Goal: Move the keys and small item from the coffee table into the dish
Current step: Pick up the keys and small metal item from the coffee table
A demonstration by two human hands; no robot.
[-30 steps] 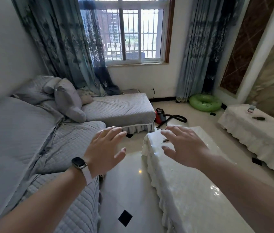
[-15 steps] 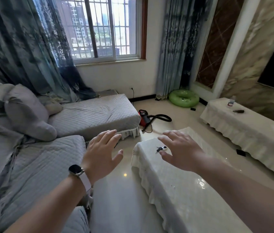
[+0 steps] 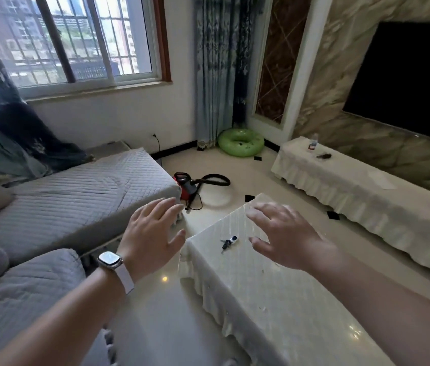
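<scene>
One dark bunch of keys (image 3: 225,244) with one small white item (image 3: 233,239) touching it lies near the far left corner of the white cloth-covered worktop (image 3: 274,294). Two bare hands hover palm down: the right hand (image 3: 286,237) above the worktop beside the keys, the left hand (image 3: 150,235) over the floor, both with fingers spread wide, holding nothing.

Both bare forearms reach forward, the left hand (image 3: 150,233) held palm-down with fingers spread and empty, a watch (image 3: 110,260) on its wrist, the right hand (image 3: 285,237) likewise palm-down, fingers splayed and slightly curled, gripping nothing.
</scene>
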